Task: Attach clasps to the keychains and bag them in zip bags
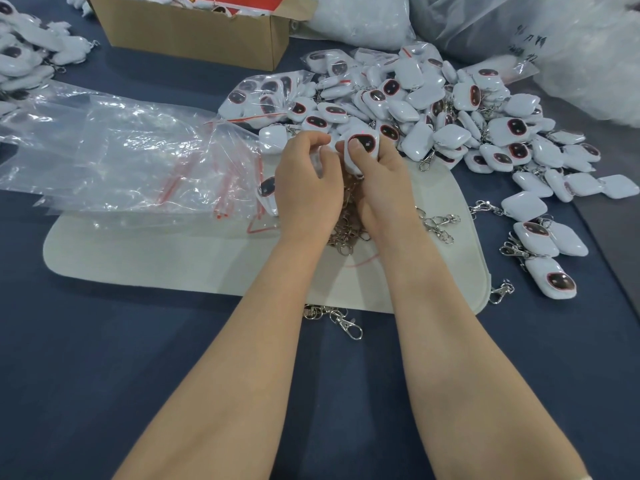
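Note:
My right hand (377,181) grips a white keychain (363,143) with a dark oval face, thumb pressed on that face. My left hand (304,178) is curled beside it, fingertips meeting the keychain's left edge; what it pinches is hidden. Under both hands lies a heap of metal clasps (346,230) on a pale felt mat (173,258). A large pile of white keychains (450,123) spreads behind and to the right. Empty zip bags (131,157) with red seals lie to the left. A bag filled with keychains (263,98) sits behind them.
A cardboard box (194,32) stands at the back. Big plastic sacks (554,46) fill the back right. More white keychains (24,53) lie at the far left. Loose clasps (343,320) rest on the blue tabletop near the mat's front edge, and others (440,226) to the right.

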`<action>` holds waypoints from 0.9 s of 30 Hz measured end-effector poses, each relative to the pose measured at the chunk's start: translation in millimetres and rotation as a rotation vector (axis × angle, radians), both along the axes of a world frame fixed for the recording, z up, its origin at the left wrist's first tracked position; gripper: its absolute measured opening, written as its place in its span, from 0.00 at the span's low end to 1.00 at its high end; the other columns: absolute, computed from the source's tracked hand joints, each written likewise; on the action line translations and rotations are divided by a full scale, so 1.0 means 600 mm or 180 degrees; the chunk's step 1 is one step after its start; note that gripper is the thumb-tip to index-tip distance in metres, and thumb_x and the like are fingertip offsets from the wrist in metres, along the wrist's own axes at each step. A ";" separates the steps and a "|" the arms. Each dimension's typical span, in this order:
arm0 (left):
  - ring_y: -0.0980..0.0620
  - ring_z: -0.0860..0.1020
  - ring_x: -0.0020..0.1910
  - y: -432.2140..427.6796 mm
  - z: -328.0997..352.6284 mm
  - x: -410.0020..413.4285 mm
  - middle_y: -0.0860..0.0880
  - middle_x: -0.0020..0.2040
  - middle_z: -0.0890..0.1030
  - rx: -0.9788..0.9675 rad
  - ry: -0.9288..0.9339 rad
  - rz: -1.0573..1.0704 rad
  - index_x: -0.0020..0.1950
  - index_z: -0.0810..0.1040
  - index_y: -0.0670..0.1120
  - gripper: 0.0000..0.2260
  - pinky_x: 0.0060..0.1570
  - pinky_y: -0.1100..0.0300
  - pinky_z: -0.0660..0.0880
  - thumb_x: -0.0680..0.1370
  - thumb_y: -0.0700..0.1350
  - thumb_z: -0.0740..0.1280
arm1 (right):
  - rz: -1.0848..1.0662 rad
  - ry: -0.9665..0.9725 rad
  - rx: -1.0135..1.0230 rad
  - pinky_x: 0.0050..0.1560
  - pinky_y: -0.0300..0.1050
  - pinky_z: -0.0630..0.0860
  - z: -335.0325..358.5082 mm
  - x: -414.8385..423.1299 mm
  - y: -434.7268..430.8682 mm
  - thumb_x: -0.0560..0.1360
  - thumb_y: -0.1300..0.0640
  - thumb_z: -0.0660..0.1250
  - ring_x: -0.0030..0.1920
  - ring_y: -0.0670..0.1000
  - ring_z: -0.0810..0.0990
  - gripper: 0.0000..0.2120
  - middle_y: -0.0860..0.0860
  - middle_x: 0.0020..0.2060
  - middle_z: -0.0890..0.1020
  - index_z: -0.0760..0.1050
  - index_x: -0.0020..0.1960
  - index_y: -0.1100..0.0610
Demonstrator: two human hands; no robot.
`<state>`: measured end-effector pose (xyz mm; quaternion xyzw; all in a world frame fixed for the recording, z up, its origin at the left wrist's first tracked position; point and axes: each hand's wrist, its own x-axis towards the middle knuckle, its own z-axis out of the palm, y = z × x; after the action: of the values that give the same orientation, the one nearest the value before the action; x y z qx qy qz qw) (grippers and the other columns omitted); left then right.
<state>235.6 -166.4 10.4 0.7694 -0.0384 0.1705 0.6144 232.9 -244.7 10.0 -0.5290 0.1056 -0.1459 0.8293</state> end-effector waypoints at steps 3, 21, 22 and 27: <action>0.54 0.76 0.52 0.000 -0.001 -0.001 0.48 0.52 0.80 0.0014 -0.0019 -0.0003 0.53 0.77 0.43 0.08 0.53 0.68 0.69 0.78 0.39 0.60 | -0.0006 -0.0014 -0.0029 0.41 0.39 0.80 0.000 0.000 -0.001 0.79 0.67 0.61 0.36 0.45 0.81 0.06 0.54 0.39 0.80 0.72 0.45 0.60; 0.56 0.75 0.49 -0.001 -0.003 0.000 0.50 0.49 0.79 -0.0019 -0.0050 -0.0045 0.50 0.76 0.46 0.06 0.48 0.75 0.66 0.77 0.38 0.61 | 0.0248 0.0114 0.0066 0.40 0.41 0.77 0.000 -0.001 -0.002 0.79 0.70 0.60 0.30 0.43 0.79 0.04 0.53 0.36 0.79 0.73 0.48 0.64; 0.56 0.75 0.49 -0.001 -0.003 0.001 0.51 0.49 0.78 -0.0027 -0.0054 -0.0048 0.49 0.75 0.47 0.06 0.48 0.74 0.67 0.77 0.38 0.61 | 0.0272 0.0084 0.0039 0.42 0.42 0.77 -0.001 -0.001 -0.002 0.79 0.70 0.60 0.30 0.43 0.80 0.05 0.54 0.37 0.79 0.73 0.48 0.64; 0.56 0.75 0.48 -0.001 -0.002 0.000 0.51 0.48 0.79 -0.0043 -0.0053 -0.0064 0.48 0.75 0.48 0.06 0.49 0.71 0.68 0.77 0.38 0.61 | 0.0256 0.0012 -0.0014 0.50 0.46 0.77 -0.002 0.001 -0.004 0.79 0.68 0.61 0.38 0.48 0.81 0.06 0.56 0.42 0.80 0.73 0.55 0.66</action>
<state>235.4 -166.8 9.3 0.7634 -0.0500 0.1710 0.6209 233.4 -247.0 9.1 -0.5350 0.0855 -0.1117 0.8331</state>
